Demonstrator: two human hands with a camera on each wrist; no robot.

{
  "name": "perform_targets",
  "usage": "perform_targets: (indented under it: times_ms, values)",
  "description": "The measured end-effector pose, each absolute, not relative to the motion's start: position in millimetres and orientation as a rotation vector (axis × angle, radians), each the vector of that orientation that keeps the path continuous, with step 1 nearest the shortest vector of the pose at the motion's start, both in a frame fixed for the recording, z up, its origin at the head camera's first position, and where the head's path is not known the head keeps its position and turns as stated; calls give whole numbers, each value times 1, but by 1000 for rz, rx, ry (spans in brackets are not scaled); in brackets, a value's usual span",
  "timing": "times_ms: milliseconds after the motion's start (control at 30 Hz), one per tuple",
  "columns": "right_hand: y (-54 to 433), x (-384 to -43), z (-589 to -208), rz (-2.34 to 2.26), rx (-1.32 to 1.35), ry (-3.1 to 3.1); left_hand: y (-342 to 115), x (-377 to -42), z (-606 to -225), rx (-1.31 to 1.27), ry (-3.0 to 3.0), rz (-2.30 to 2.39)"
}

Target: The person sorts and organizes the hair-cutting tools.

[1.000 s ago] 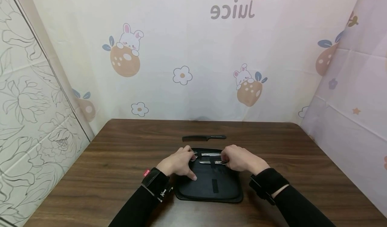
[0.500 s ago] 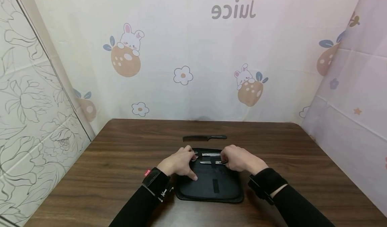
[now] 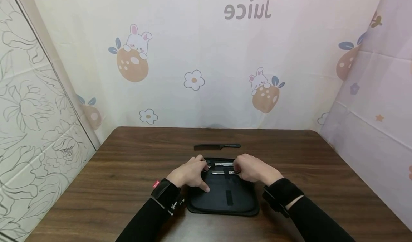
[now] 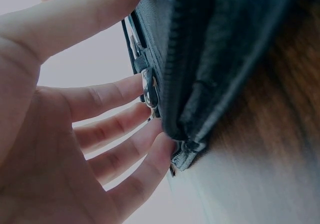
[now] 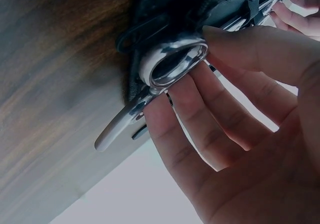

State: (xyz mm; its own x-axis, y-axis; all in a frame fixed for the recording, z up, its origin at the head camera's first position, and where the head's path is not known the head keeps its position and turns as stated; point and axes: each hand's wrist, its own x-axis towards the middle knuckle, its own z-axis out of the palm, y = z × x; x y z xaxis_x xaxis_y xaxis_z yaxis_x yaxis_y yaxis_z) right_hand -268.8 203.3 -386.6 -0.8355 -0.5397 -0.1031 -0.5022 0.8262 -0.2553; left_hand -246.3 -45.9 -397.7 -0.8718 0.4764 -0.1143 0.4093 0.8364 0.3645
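Note:
A black zip case (image 3: 210,199) lies on the table with metal hair scissors held across it by elastic bands. My right hand (image 3: 254,168) pinches the ring handle of the lower scissors (image 3: 222,172) between thumb and fingers; in the right wrist view the shiny finger ring (image 5: 175,66) and its curved finger rest stand out past the case edge. Upper scissors (image 3: 223,164) lie just behind, partly hidden by my hands. My left hand (image 3: 190,172) rests on the case's left side, thumb on its surface, fairly straight fingers touching a metal handle (image 4: 148,86) and the edge.
Behind the case a black comb (image 3: 217,147) lies on the brown wooden table (image 3: 141,156). An elastic strap (image 3: 229,198) sits on the near half of the case. Printed curtains (image 3: 193,38) hang behind the table and at its sides.
My right hand has shifted slightly to the left, and the lower scissors have slid a little the same way. My left hand stays in place on the case.

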Motion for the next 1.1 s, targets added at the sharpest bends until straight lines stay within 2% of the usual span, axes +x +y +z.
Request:
perform_targets:
  times_ms: [1100]
  values:
    - [196, -268, -389, -306, -801, 2843, -46, -244, -400, 688, 2826, 498]
